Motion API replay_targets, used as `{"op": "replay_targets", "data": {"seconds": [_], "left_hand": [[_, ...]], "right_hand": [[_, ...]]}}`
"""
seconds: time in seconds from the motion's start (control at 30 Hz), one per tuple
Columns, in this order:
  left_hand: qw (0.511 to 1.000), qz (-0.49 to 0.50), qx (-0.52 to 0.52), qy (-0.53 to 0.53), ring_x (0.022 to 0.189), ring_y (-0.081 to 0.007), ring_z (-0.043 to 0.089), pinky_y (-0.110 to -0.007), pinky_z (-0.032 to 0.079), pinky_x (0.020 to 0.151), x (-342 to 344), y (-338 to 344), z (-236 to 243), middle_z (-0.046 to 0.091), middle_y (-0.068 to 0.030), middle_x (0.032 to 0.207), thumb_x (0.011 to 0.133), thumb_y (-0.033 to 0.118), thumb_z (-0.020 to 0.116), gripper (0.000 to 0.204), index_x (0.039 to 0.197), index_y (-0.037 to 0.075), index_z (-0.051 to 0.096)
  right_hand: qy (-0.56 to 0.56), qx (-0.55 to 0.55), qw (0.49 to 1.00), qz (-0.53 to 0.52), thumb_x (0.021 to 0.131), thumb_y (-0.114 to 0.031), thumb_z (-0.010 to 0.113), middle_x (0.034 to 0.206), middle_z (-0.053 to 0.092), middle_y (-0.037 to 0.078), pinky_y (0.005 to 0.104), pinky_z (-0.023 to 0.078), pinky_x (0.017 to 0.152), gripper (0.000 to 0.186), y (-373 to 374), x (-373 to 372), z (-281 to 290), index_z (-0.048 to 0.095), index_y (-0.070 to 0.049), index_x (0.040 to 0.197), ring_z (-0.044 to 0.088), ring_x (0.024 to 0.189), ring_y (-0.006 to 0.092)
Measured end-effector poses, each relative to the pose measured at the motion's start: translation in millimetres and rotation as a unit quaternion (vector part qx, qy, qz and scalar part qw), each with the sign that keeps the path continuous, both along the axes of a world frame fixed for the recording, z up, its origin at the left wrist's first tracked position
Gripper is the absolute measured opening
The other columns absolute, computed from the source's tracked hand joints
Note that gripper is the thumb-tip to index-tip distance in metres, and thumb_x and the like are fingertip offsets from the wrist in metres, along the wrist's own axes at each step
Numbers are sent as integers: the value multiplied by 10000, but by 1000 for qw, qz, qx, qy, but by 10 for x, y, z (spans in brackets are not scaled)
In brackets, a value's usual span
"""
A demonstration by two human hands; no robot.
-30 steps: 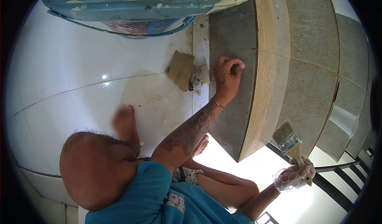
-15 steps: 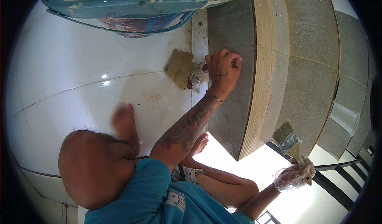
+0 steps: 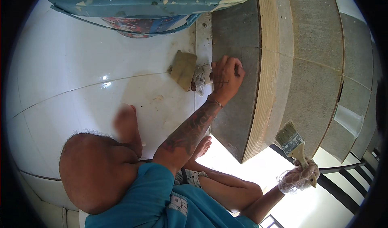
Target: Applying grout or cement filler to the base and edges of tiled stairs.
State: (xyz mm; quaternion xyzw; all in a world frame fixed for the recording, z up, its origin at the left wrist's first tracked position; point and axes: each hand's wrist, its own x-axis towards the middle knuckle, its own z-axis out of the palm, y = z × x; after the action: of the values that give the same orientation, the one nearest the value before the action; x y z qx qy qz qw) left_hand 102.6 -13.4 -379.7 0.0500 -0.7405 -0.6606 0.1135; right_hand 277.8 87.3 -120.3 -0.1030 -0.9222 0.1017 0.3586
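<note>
My left hand (image 3: 227,76), bare at the end of a tattooed forearm, rests against the grey tile face (image 3: 234,102) beside the wooden strip. Its fingers are curled in; whatever they may hold is hidden. A thin clear plastic glove covers my right hand (image 3: 299,176), closed round the pale wooden handle of a paintbrush (image 3: 292,141). The brush's bristles point up and left, over the grey tiled surface. Just left of my left hand, a flat tan piece (image 3: 184,71) lies on the floor against a whitish crumpled lump (image 3: 200,80).
A large paint-splashed blue bucket (image 3: 153,3) with a handle stands at the far side. A pale wooden strip (image 3: 264,86) edges the tiled steps. White floor tiles (image 3: 81,66) spread to the left, with my foot (image 3: 126,120) on them. Dark railing bars (image 3: 339,193) lie at lower right.
My left hand has shifted slightly nearer along the tile face, its fingers still curled. My right hand and the paintbrush have hardly moved.
</note>
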Motion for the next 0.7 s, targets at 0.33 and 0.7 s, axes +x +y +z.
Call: {"op": "replay_targets", "data": {"seconds": [0.33, 0.7], "left_hand": [[849, -50, 493, -183, 660, -107, 509, -244, 395, 610, -84, -300, -78, 550, -4, 736, 840, 158, 587, 79, 837, 82, 606], [656, -73, 726, -193, 749, -112, 496, -229, 398, 721, -152, -413, -282, 537, -15, 786, 862, 159, 551, 109, 826, 58, 574]], "right_hand": [[22, -32, 999, 22, 916, -278, 449, 744, 476, 105, 241, 434, 455, 305, -53, -55, -51, 423, 3, 799, 481, 532, 143], [12, -45, 999, 1, 920, -276, 439, 774, 469, 110, 242, 433, 462, 303, -26, -40, -56, 452, 21, 861, 503, 559, 142]]}}
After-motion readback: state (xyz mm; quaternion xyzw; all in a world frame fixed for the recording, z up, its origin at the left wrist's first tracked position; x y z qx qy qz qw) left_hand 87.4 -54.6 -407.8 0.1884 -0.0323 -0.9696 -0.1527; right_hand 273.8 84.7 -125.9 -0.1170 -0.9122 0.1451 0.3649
